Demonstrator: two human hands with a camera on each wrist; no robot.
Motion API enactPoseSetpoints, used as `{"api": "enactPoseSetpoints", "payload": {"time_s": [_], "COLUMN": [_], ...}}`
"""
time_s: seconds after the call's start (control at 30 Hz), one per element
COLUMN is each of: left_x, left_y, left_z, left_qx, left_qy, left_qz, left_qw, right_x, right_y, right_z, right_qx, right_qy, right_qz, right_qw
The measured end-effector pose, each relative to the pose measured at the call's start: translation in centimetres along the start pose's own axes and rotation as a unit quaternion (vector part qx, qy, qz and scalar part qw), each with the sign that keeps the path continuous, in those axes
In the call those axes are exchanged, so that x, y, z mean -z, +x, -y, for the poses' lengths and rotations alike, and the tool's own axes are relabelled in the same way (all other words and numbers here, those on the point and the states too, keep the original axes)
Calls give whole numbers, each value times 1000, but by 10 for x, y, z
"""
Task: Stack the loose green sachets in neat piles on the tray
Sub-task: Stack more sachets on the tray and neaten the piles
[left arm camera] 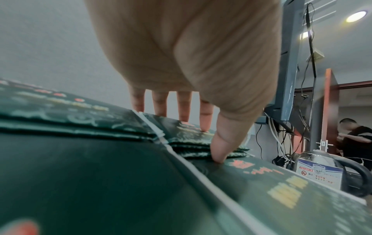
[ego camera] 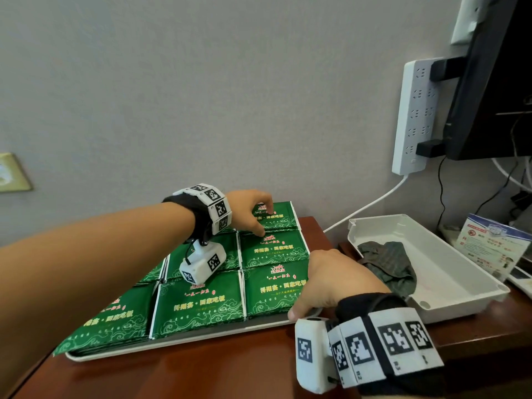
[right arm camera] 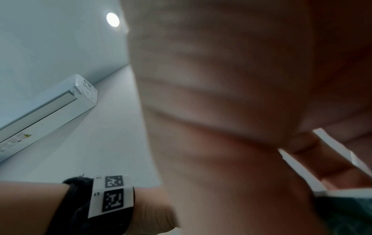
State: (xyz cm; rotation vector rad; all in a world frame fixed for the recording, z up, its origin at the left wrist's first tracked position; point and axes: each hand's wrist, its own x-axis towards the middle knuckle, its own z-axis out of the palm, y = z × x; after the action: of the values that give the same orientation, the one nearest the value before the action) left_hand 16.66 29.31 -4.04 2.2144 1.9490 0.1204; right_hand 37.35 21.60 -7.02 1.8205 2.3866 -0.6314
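Green sachets lie in piles in a grid on a white tray [ego camera: 201, 338] on a wooden table. My left hand [ego camera: 264, 221] reaches over to the far right pile [ego camera: 283, 218]. Its fingertips rest on top of that pile and the thumb presses at its near edge, against the middle right pile [ego camera: 273, 249]. The left wrist view shows the left hand [left arm camera: 211, 143] with straight fingers [left arm camera: 205, 124] on the pile [left arm camera: 181, 135]. My right hand [ego camera: 316, 283] grips the tray's front right rim beside the near right pile [ego camera: 270, 292]. In the right wrist view a finger of the right hand [right arm camera: 221, 111] crosses the white rim [right arm camera: 302, 172].
A white plastic bin [ego camera: 460, 269] holding a grey-green cloth [ego camera: 388, 263] stands right of the tray. A power strip [ego camera: 414, 116] hangs on the wall beside a dark monitor [ego camera: 489, 82]. A printed leaflet [ego camera: 495, 246] stands at far right. A person [left arm camera: 356, 138] stands in the background.
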Motion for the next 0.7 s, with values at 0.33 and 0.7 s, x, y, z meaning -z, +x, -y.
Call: {"api": "enactPoseSetpoints", "payload": {"time_s": [0.33,0.7], "left_x": [-1,20], "left_y": [-9,-59], "left_z": [4,-6], "left_qx": [-39,-90], "left_qy": [-11,51], "left_qz": [-32,-118], "left_qw": [999,988], "right_x": [5,31], "right_y": [-6,-45], "right_z": [2,12], "right_qx": [-2,78], "right_qy": [-5,44], "right_qz": [3,-74], "right_qw": [1000,993]}}
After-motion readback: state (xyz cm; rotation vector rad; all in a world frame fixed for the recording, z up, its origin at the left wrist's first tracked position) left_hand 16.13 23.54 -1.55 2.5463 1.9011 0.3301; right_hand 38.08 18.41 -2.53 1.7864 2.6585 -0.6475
